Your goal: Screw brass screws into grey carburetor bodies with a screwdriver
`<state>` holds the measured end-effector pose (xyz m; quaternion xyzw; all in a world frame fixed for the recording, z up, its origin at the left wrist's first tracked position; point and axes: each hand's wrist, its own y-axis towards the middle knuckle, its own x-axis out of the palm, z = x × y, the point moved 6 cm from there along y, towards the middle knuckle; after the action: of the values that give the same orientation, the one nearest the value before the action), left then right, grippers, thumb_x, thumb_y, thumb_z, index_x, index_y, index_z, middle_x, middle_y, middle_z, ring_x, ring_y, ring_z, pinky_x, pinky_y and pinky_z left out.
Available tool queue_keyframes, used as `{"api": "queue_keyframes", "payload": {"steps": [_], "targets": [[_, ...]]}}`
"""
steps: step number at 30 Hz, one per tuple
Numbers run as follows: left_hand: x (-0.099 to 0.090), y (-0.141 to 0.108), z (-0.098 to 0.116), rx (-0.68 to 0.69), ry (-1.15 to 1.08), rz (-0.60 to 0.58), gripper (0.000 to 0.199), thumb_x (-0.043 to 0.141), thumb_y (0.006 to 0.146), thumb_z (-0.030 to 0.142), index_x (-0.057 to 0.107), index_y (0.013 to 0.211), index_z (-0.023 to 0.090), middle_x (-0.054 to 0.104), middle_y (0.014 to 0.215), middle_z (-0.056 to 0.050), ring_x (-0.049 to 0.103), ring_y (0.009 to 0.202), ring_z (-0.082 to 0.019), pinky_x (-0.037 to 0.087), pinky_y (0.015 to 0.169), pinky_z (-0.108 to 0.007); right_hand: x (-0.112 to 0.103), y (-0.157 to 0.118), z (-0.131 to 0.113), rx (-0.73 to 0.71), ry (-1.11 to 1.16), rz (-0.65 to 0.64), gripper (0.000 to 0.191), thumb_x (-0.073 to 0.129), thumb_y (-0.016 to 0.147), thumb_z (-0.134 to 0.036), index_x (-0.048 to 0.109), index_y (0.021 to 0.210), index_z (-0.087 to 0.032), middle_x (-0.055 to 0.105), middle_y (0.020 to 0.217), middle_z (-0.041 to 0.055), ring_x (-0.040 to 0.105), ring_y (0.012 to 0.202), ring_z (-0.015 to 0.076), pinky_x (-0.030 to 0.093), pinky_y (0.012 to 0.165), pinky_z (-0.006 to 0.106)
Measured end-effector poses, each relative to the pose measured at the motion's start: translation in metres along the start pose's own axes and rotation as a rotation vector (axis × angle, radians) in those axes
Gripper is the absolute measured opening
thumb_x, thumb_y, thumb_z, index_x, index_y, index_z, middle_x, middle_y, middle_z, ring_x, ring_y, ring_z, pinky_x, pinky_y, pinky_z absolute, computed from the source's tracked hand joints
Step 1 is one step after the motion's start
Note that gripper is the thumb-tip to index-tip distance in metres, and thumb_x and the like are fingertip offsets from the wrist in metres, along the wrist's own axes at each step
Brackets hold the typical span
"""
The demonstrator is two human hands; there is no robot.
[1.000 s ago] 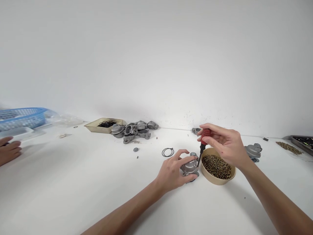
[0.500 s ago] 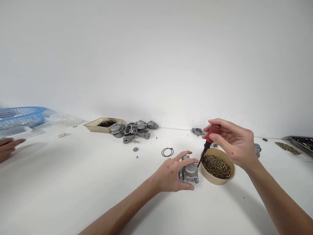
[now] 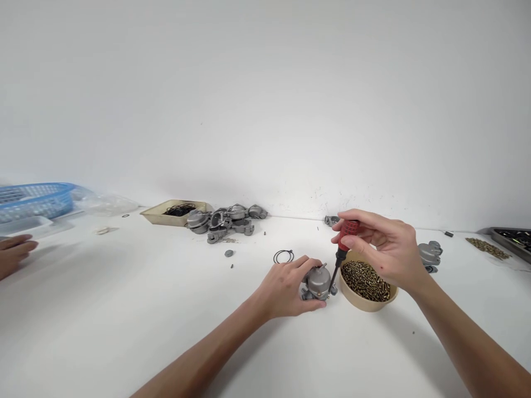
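My left hand (image 3: pixel 290 290) is closed around a grey metal carburetor (image 3: pixel 318 281) that rests on the white table, its rounded bowl facing up. Between the fingers and thumb of my right hand (image 3: pixel 379 249) is a screwdriver (image 3: pixel 347 236) with a red handle and a black collar. The shaft slants down to the left, and its tip meets the carburetor's near right side, by a small brass-coloured screw. Just right of the carburetor stands a round tan tub (image 3: pixel 369 304) filled with brass-coloured screws (image 3: pixel 367 281). Two thin black rubber rings (image 3: pixel 284 256) lie behind my left hand.
Several grey carburetor parts (image 3: pixel 224 220) are heaped beside a cream tray (image 3: pixel 166 217) of black rings. Another carburetor (image 3: pixel 430 254) sits behind my right wrist. Loose screws (image 3: pixel 487 248) and a dark tray (image 3: pixel 514 239) are far right. A blue basket (image 3: pixel 37 200) and another person's hand (image 3: pixel 16 254) are left.
The carburetor has turned in my left hand, and my fingers have closed in around it. The screwdriver has moved left and slightly down, its tip now at the carburetor's near right side.
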<state>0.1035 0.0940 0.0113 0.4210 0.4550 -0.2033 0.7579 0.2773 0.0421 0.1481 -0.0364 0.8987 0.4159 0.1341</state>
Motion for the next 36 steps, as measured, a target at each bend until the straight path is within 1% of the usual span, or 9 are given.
{"api": "queue_keyframes", "payload": {"steps": [3,6,13,20,24,30,32,36], "targets": [[0.002,0.000,0.009,0.020,-0.043,0.041,0.062,0.081,0.082,0.050,0.050,0.130,0.026,0.070,0.113,-0.001,0.068,0.070,-0.019,0.039,0.056,-0.028,0.005,0.000,0.004,0.021,-0.009,-0.027,0.034,0.077,0.091,-0.013,0.081,0.120,-0.030,0.083,0.099,-0.0006,0.081,0.087,0.0181,0.073,0.074,0.030],[0.004,-0.001,0.013,0.024,-0.051,0.049,0.062,0.081,0.081,0.047,0.049,0.129,0.026,0.068,0.112,-0.001,0.067,0.070,-0.019,0.042,0.056,-0.029,0.011,-0.001,0.009,0.037,0.009,-0.058,0.036,0.076,0.092,-0.013,0.080,0.123,-0.031,0.083,0.099,-0.0010,0.081,0.090,0.0185,0.073,0.075,0.031],[0.006,-0.001,0.013,0.033,-0.031,0.049,0.061,0.080,0.082,0.050,0.049,0.128,0.025,0.068,0.110,-0.002,0.066,0.067,-0.019,0.043,0.054,-0.030,0.014,-0.002,0.014,0.036,0.016,-0.073,0.038,0.075,0.092,-0.013,0.080,0.125,-0.033,0.082,0.098,-0.0015,0.080,0.091,0.0176,0.073,0.074,0.030],[0.007,-0.001,0.013,0.016,-0.025,0.038,0.064,0.080,0.082,0.050,0.048,0.132,0.025,0.068,0.112,-0.002,0.066,0.066,-0.019,0.042,0.053,-0.030,0.015,-0.003,0.017,0.055,0.013,-0.089,0.036,0.075,0.093,-0.014,0.079,0.125,-0.030,0.082,0.100,0.0010,0.080,0.091,0.0186,0.072,0.074,0.031],[0.009,-0.001,0.012,0.013,-0.018,0.025,0.064,0.077,0.084,0.053,0.048,0.134,0.025,0.067,0.112,-0.003,0.067,0.068,-0.019,0.045,0.054,-0.030,0.014,-0.002,0.016,0.043,0.012,-0.092,0.035,0.075,0.093,-0.015,0.079,0.125,-0.029,0.082,0.101,0.0008,0.081,0.091,0.0189,0.073,0.072,0.031],[0.011,-0.001,0.011,0.031,-0.023,0.044,0.065,0.072,0.086,0.056,0.047,0.137,0.024,0.068,0.116,-0.006,0.067,0.067,-0.020,0.048,0.054,-0.032,0.019,-0.005,0.016,0.032,-0.008,-0.153,0.038,0.071,0.096,-0.013,0.077,0.129,-0.031,0.083,0.104,0.0010,0.080,0.096,0.0186,0.073,0.079,0.032],[0.011,-0.001,0.011,0.034,-0.021,0.045,0.065,0.072,0.086,0.056,0.047,0.137,0.024,0.068,0.117,-0.006,0.067,0.068,-0.021,0.048,0.054,-0.032,0.019,-0.005,0.016,0.034,-0.002,-0.149,0.037,0.072,0.096,-0.014,0.078,0.128,-0.030,0.083,0.103,0.0015,0.081,0.095,0.0190,0.073,0.077,0.032],[0.008,-0.001,0.014,0.031,-0.010,0.044,0.066,0.077,0.084,0.053,0.048,0.134,0.024,0.068,0.113,-0.004,0.067,0.070,-0.021,0.048,0.055,-0.032,0.015,-0.002,0.012,0.048,0.044,-0.105,0.034,0.076,0.093,-0.015,0.080,0.123,-0.029,0.082,0.099,0.0011,0.081,0.089,0.0192,0.073,0.071,0.031]]}}
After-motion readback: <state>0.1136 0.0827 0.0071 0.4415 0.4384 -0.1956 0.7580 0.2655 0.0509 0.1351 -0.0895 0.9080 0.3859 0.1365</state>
